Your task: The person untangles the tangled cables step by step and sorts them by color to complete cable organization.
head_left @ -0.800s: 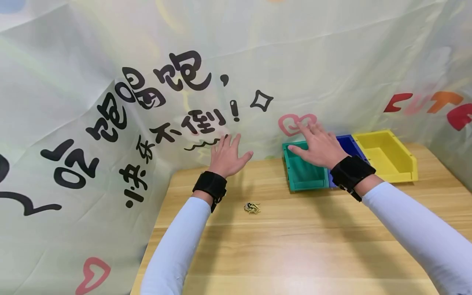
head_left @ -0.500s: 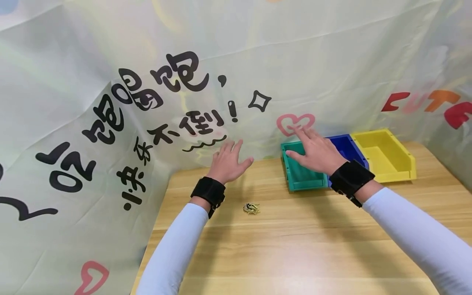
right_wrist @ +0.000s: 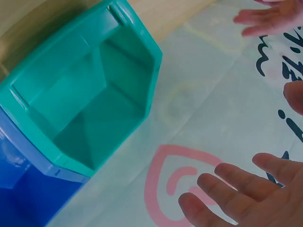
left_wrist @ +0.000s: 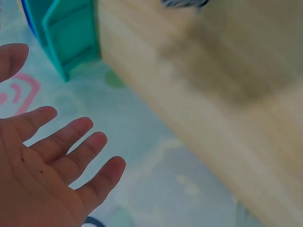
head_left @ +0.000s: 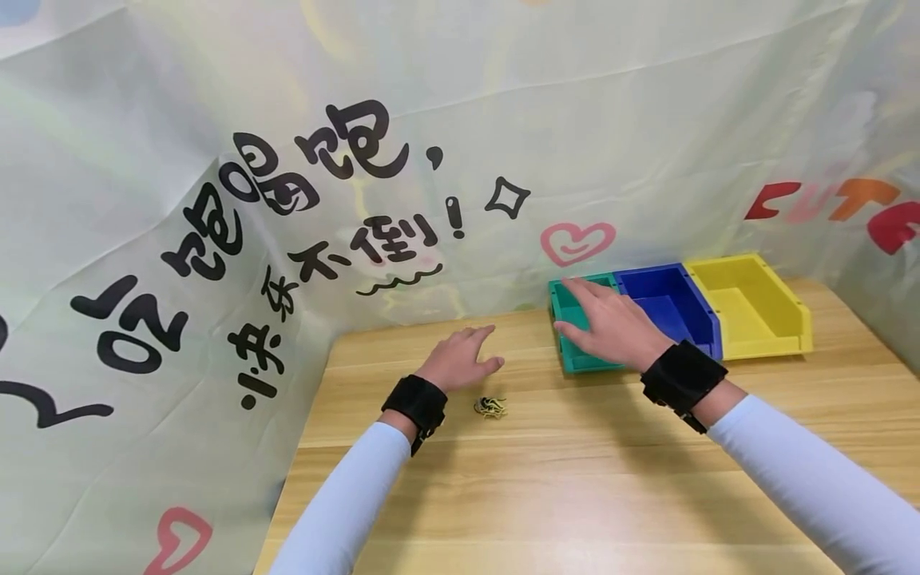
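On the wooden table (head_left: 546, 479) lies a small tangled bundle (head_left: 491, 407) of black and yellowish strands; its kind is too small to make out. At the top edge of the left wrist view, part of this dark bundle (left_wrist: 184, 3) shows. My left hand (head_left: 460, 361) hovers just behind and left of it, palm down, fingers spread and holding nothing. Over the green bin (head_left: 596, 361) is my right hand (head_left: 614, 326), its fingers loosely extended and nothing in it. The right wrist view looks into the bare inside of that green bin (right_wrist: 99, 90).
A blue bin (head_left: 664, 307) and a yellow bin (head_left: 755, 311) stand joined in a row with the green one at the table's back right. A printed cloth (head_left: 632, 144) hangs behind the table and along its left side.
My left hand has come down and back toward the bundle. My right hand has dropped a little, off the pink heart and lower over the green bin. Bundle and bins have stayed put.
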A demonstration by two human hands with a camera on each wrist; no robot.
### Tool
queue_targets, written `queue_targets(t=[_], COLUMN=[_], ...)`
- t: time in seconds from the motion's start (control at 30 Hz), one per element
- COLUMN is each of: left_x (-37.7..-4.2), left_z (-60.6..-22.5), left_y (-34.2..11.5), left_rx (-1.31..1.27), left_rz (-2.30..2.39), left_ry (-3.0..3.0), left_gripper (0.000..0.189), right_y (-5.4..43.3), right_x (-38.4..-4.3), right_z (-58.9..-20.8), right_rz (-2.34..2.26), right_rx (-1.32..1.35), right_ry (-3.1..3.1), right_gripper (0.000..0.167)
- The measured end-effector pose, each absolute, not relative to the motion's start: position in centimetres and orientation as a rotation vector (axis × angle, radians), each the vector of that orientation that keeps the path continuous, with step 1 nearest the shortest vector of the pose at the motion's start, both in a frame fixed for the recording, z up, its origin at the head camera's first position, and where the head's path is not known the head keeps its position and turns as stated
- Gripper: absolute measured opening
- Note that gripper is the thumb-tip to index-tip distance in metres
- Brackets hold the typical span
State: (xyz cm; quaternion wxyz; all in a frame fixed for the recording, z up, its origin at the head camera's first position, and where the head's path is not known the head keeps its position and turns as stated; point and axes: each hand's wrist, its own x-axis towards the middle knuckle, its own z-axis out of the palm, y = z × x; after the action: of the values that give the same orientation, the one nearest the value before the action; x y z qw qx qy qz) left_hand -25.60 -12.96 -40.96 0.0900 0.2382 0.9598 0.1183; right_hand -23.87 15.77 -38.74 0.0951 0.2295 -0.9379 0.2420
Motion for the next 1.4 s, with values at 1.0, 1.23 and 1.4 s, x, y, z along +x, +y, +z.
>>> queue_targets(t=[1.0,1.23,1.4], left_x=[-24.0,-23.5,-22.8], left_z=[-46.9,-44.8,-43.3], left_y=[-13.9,-12.9,-11.6], left_rx=[0.744,0.891,0.945], left_rz=[0.694,0.801,1.000], left_ry=[2.706,2.759,2.738], left_gripper=[0.033,0.030,0.028], right_y=[14.7,13.4,12.3], right_x=[-22.0,-21.3,-20.5], right_z=[-40.9,-40.9,-41.6], right_rz=[0.816,0.922,0.967], right_rx=[0.805,0.957,0.980], right_ry=[-2.785,-2.628,-2.607], right_gripper=[0.052,0.038,0.032])
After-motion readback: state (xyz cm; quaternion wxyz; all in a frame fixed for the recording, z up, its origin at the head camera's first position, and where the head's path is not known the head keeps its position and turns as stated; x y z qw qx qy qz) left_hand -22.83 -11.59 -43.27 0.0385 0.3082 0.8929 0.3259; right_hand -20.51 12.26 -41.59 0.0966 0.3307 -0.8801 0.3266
